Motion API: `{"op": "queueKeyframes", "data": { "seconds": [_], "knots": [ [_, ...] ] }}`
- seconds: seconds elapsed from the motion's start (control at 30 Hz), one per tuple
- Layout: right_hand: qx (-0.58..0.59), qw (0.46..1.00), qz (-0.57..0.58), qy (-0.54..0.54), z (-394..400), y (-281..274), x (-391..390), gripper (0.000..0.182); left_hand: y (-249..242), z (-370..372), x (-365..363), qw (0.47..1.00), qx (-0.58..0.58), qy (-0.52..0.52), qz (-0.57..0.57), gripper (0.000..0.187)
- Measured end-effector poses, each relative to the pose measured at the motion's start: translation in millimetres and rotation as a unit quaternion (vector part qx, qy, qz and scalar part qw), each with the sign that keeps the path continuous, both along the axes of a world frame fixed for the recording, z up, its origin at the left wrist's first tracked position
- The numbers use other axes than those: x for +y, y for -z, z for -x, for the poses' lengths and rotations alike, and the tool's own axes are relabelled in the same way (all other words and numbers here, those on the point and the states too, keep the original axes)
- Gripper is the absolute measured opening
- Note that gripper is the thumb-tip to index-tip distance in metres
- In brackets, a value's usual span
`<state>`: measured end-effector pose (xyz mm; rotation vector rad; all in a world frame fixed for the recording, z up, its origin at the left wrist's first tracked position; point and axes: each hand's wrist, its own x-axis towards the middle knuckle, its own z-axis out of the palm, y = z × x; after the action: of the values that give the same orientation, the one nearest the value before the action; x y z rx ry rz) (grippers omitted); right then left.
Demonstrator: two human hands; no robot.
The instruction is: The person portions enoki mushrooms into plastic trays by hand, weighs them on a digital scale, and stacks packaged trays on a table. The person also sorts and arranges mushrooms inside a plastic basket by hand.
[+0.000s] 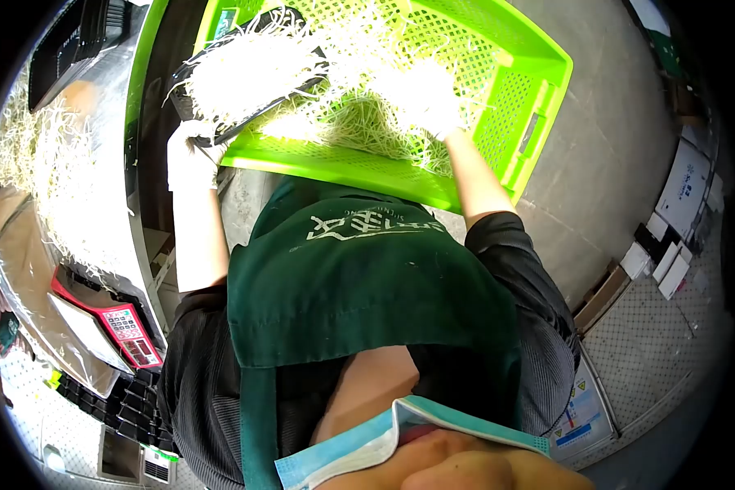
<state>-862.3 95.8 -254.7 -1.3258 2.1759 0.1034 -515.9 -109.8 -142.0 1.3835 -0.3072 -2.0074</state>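
My left hand [194,155], in a white glove, grips the near edge of a black tray [235,131]. The tray is heaped with pale shredded vegetable [253,77] and is held tilted over the left side of a bright green plastic crate [359,167]. More loose shreds [367,126] lie in the crate and trail up against the tray. My right hand [437,106], gloved too, reaches into the crate's right part among the shreds. Glare washes out its fingers, so their shape and whatever they hold are hidden.
To the left runs a metal worktable [110,155] with a pile of shreds [65,180], stacked black trays [73,49] and a red weighing scale [114,322]. White boxes [682,188] stand at the far right. Grey floor [612,147] shows beside the crate.
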Motion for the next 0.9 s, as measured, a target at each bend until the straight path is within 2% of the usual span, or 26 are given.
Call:
{"op": "queueKeyframes", "data": {
  "seconds": [0.03, 0.07, 0.13, 0.2, 0.23, 0.3, 0.43, 0.5, 0.53, 0.6, 0.63, 0.67, 0.7, 0.73, 0.77, 0.8, 0.83, 0.87, 0.9],
  "knots": [
    [0.072, 0.993, -0.057, -0.072, -5, 3, -5, 0.057, 0, 2, 1, 1.000, 0.002, -0.003, 0.000, 0.027],
    [0.035, 0.999, -0.013, -0.008, -11, 5, -2, 0.054, 0, 3, 1, 1.000, 0.026, -0.006, -0.008, 0.026],
    [-0.006, 0.998, 0.030, 0.053, -15, -1, 4, 0.051, 1, 4, 3, 0.998, 0.064, -0.001, -0.017, 0.019],
    [-0.205, 0.972, 0.039, 0.112, -1, -29, 11, 0.045, -6, 8, 6, 0.999, 0.031, 0.011, -0.004, 0.026],
    [-0.203, 0.972, 0.040, 0.113, 11, -26, 21, 0.045, -7, 10, 6, 1.000, 0.025, 0.013, -0.002, 0.027],
    [-0.278, 0.937, 0.200, 0.063, 34, -16, 43, 0.044, -7, 14, 6, 0.998, 0.050, 0.046, 0.014, 0.032],
    [-0.182, 0.958, 0.222, -0.007, 39, -72, 52, 0.045, 33, 9, 7, 0.984, 0.135, 0.109, 0.031, 0.035],
    [-0.177, 0.982, 0.020, -0.060, 54, -83, 63, 0.050, 53, 11, 8, 0.975, 0.170, 0.141, 0.036, 0.035],
    [-0.173, 0.983, 0.022, -0.061, 54, -98, 60, 0.050, 61, 23, 12, 0.976, 0.134, 0.153, 0.077, 0.026],
    [-0.190, 0.975, 0.111, 0.012, 46, -149, 52, 0.051, 35, 46, 23, 0.976, 0.161, 0.146, 0.034, 0.026],
    [-0.188, 0.975, 0.115, 0.011, 42, -172, 46, 0.051, 21, 58, 28, 0.974, 0.173, 0.142, 0.013, 0.027],
    [-0.143, 0.973, 0.173, -0.048, 38, -193, 39, 0.047, 35, 57, 35, 0.965, 0.212, 0.148, 0.050, 0.022],
    [-0.096, 0.962, 0.231, -0.106, 33, -210, 31, 0.044, 48, 66, 39, 0.957, 0.186, 0.195, 0.104, 0.021],
    [-0.092, 0.962, 0.235, -0.107, 24, -221, 20, 0.044, 58, 76, 40, 0.921, 0.083, 0.288, 0.250, 0.021],
    [-0.135, 0.948, 0.268, -0.102, 12, -229, 7, 0.044, 69, 86, 40, 0.742, -0.179, 0.405, 0.503, 0.021],
    [-0.153, 0.941, 0.285, -0.100, 4, -227, -1, 0.044, 78, 90, 41, 0.574, -0.342, 0.395, 0.630, 0.022],
    [-0.172, 0.932, 0.302, -0.099, -4, -225, -8, 0.043, 74, 95, 42, 0.569, -0.338, 0.394, 0.638, 0.023],
    [-0.210, 0.937, 0.269, -0.080, -8, -205, -12, 0.052, 70, 100, 44, 0.564, -0.334, 0.393, 0.645, 0.024],
    [-0.249, 0.937, 0.236, -0.062, -11, -194, -16, 0.063, 34, 108, 52, 0.647, -0.369, 0.412, 0.525, 0.035]
  ]
}}
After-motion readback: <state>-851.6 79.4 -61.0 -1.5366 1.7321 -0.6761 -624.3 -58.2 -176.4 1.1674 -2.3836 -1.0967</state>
